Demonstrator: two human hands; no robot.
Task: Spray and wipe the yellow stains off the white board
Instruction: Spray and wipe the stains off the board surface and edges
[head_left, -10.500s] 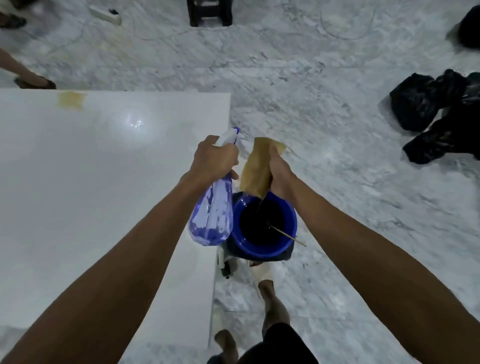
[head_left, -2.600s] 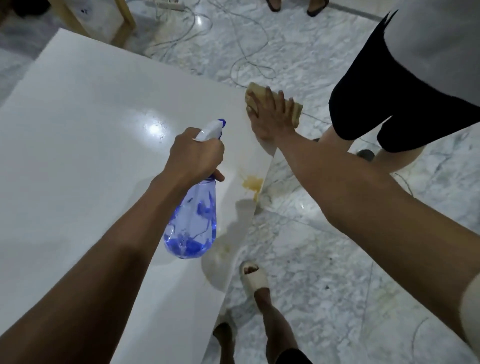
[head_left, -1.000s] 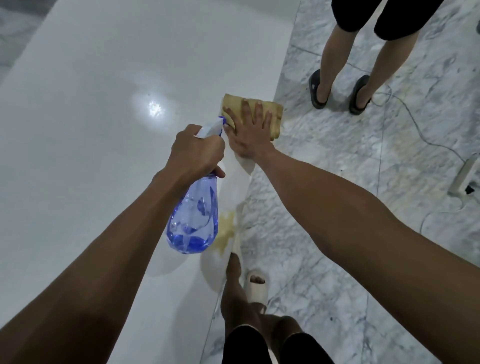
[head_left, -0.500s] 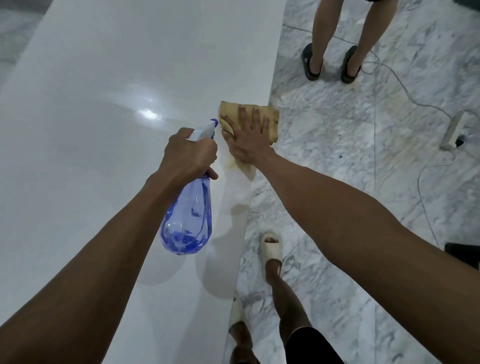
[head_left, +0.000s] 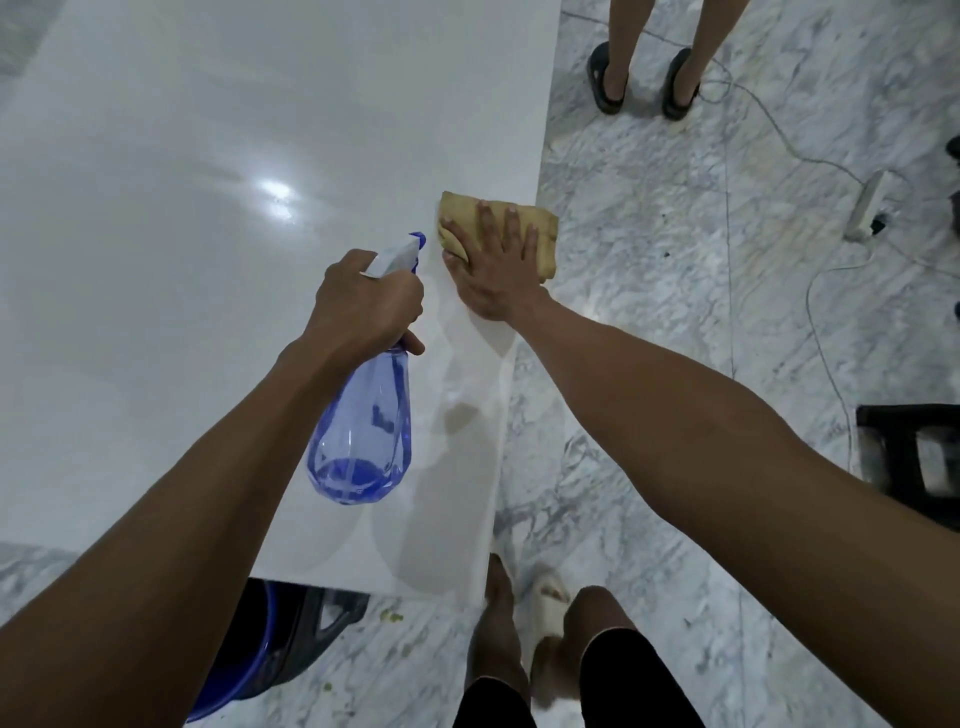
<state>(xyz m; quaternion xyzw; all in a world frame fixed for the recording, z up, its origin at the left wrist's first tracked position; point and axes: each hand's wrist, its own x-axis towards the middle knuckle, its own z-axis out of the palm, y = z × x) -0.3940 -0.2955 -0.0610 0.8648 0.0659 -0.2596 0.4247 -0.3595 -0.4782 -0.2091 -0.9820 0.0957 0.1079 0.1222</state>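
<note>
The right hand (head_left: 493, 270) lay flat, fingers spread, pressing a folded tan cloth (head_left: 540, 228) against the white board (head_left: 208, 182) at its right edge, one corner of the cloth hanging just past the edge over the floor. The left hand (head_left: 363, 306) was clenched around the neck of a blue spray bottle (head_left: 363, 441), its nozzle aimed toward the cloth and its body hanging above the board with a little liquid pooled at the bottom. Whether a finger was on the trigger could not be told.

The step in hand looked like the wipe. The board beneath and just behind the right hand carried a wet sheen, and a faint yellowish-brown smear (head_left: 460, 415) showed on the board nearer the person, between the bottle and the right edge. No other stain was plain on the broad glossy surface, where a ceiling light reflected.

Judging from that, the next move would call for drawing the cloth back along the edge toward that smear, pressing flat and keeping the cloth on the board rather than letting it slide off, with another spray first if the mark seemed dry.

Outward lay a grey-veined marble floor (head_left: 675, 364). A second person's legs in dark sandals (head_left: 644, 83) stood beyond the board's far right side, a power strip (head_left: 870, 205) with its cable lay to the right, and a blue bucket (head_left: 228, 670) sat beneath the near corner of the board.
</note>
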